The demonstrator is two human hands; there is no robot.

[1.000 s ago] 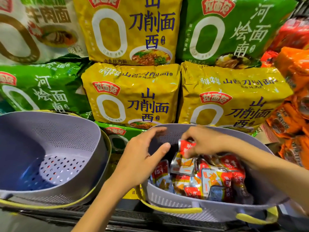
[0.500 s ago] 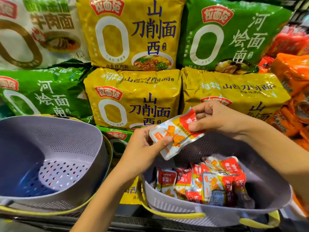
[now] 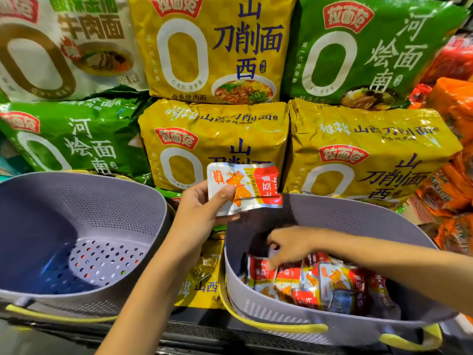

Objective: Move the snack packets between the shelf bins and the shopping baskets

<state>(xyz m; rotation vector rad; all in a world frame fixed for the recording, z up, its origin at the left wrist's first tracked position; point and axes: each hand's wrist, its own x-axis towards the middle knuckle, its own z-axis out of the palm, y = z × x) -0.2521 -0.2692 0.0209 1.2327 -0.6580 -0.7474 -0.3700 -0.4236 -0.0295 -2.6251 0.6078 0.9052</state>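
My left hand [image 3: 202, 208] holds a small red, white and orange snack packet [image 3: 253, 185] between the two purple baskets, thumb pressed on its front. My right hand [image 3: 286, 245] reaches down into the right basket [image 3: 332, 213], fingers curled just above a pile of several similar snack packets [image 3: 314, 283]. Whether its fingertips grip one is hidden. The left basket [image 3: 76, 201], perforated at the bottom, holds nothing.
Both baskets have yellow handles [image 3: 281, 326] at their front edges. Big yellow noodle bags [image 3: 212, 139], green noodle bags [image 3: 71, 139] and a white one fill the shelf behind. Orange and red packs [image 3: 453, 190] are stacked at the right.
My right hand passed the packet to my left hand, let go, and dropped back into the right basket. My left hand now holds the packet alone, slightly higher.
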